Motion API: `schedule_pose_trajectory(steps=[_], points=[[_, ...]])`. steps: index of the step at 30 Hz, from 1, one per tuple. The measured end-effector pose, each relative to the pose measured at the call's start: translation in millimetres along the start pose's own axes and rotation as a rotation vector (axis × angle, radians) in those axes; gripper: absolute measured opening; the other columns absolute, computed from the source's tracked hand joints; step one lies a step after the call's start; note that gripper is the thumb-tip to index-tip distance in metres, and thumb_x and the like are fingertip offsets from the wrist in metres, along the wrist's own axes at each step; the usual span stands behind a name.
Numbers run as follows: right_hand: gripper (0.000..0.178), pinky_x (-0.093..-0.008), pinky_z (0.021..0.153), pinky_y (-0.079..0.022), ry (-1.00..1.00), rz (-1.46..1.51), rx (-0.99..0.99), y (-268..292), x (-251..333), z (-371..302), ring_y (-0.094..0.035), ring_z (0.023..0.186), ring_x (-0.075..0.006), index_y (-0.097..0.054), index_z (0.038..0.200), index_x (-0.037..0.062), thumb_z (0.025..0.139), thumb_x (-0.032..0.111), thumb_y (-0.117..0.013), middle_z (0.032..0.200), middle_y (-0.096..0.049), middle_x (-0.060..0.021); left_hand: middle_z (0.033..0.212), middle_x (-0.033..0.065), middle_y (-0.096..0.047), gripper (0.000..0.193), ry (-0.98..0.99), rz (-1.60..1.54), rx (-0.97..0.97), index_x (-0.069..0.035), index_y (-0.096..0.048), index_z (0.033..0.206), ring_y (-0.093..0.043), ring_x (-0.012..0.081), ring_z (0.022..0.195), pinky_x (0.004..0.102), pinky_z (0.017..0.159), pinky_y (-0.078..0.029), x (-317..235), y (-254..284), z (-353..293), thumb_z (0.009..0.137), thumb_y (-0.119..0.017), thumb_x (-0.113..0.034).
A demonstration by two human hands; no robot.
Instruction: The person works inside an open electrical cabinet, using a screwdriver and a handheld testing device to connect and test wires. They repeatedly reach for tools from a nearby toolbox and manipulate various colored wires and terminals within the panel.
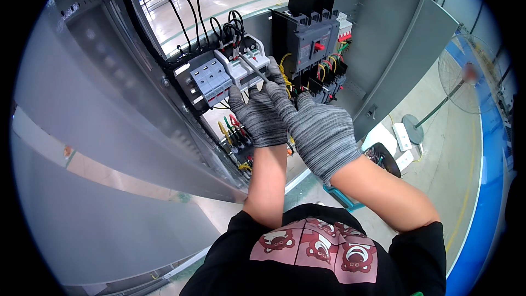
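Both my hands wear grey knitted gloves and work inside an open metal cabinet. My right hand (pixel 324 131) is closed round a screwdriver (pixel 255 69). Its handle is mostly hidden in the glove, and the shaft slants up-left to the terminals of a white rail-mounted module (pixel 238 71). From below, my left hand (pixel 263 119) grips that module, with the thumb on its left side and fingers at its right. Black wires (pixel 234 28) run into the module's top. Beside it on the left sits a grey-blue circuit breaker (pixel 211 81).
A large dark moulded-case breaker (pixel 313 48) with a red switch stands to the right, coloured wires below it. Loose black leads (pixel 196 16) stick up at the left. The cabinet door (pixel 408 55) swings out at the right, near a standing fan (pixel 463 79). A black container (pixel 381 156) rests on the floor.
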State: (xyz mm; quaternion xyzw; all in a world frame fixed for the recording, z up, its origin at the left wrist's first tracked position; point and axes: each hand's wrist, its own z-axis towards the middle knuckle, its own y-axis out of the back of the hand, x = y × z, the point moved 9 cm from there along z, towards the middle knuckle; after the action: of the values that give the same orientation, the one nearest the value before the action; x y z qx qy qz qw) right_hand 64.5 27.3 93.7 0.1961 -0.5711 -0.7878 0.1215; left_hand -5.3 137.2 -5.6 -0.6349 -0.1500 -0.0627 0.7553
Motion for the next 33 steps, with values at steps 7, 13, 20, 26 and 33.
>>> schedule_pose_trajectory(steps=[7,13,20,26,33], points=[[0.058,-0.0406,0.058,-0.052,-0.021,0.113,-0.053,-7.9,-8.4,0.0,-0.066,0.074,-0.0301,-0.037,0.142,0.0221,0.087,0.011,-0.05,0.09,-0.06,-0.0151,0.125,0.0242,-0.047,0.066,-0.017,0.083,0.077,0.0,-0.04,0.131,-0.049,0.042,0.114,0.05,0.095,-0.049,-1.2,-7.0,-1.9,0.08,-0.065,-0.034],[0.052,-0.0409,0.059,-0.052,-0.035,0.131,-0.029,9.0,-9.8,1.8,-0.066,0.077,-0.0304,-0.042,0.138,0.0199,0.088,0.012,-0.05,0.089,-0.06,-0.0156,0.127,0.0269,-0.044,0.073,-0.077,0.163,0.081,0.003,-0.036,0.133,-0.048,0.0434,0.116,0.0508,0.095,-0.048,-6.2,-10.3,-1.7,0.079,-0.066,-0.034],[0.052,-0.0392,0.06,-0.051,0.005,0.303,-0.029,7.9,-11.6,5.5,-0.065,0.069,-0.0304,-0.044,0.136,0.0153,0.086,0.009,-0.054,0.079,-0.06,-0.0158,0.123,0.028,-0.046,0.07,-0.054,0.205,0.085,0.005,-0.036,0.132,-0.048,0.042,0.115,0.05,0.094,-0.048,-0.4,-17.3,-6.5,0.081,-0.061,-0.036],[0.046,-0.0322,0.086,-0.049,-0.061,1.008,-0.025,-7.3,-21.2,10.3,-0.065,0.092,-0.028,-0.046,0.135,0.0036,0.09,0.005,-0.051,0.104,-0.065,-0.0215,0.126,0.0239,-0.048,0.065,-0.036,0.191,0.012,0.002,-0.042,0.129,-0.05,0.0384,0.115,0.0494,0.096,-0.047,-10.1,9.4,4.4,0.083,-0.057,-0.041],[0.046,-0.027,0.097,-0.041,-0.005,1.435,-0.043,-15.0,-19.2,12.4,-0.055,0.107,-0.014,-0.045,0.137,0.0015,0.091,0.005,-0.049,0.119,-0.062,-0.0131,0.125,0.025,-0.05,0.061,0.057,0.095,0.076,-0.002,-0.044,0.13,-0.053,0.0394,0.112,0.0509,0.098,-0.046,0.2,-0.6,-0.8,0.085,-0.055,-0.041]])
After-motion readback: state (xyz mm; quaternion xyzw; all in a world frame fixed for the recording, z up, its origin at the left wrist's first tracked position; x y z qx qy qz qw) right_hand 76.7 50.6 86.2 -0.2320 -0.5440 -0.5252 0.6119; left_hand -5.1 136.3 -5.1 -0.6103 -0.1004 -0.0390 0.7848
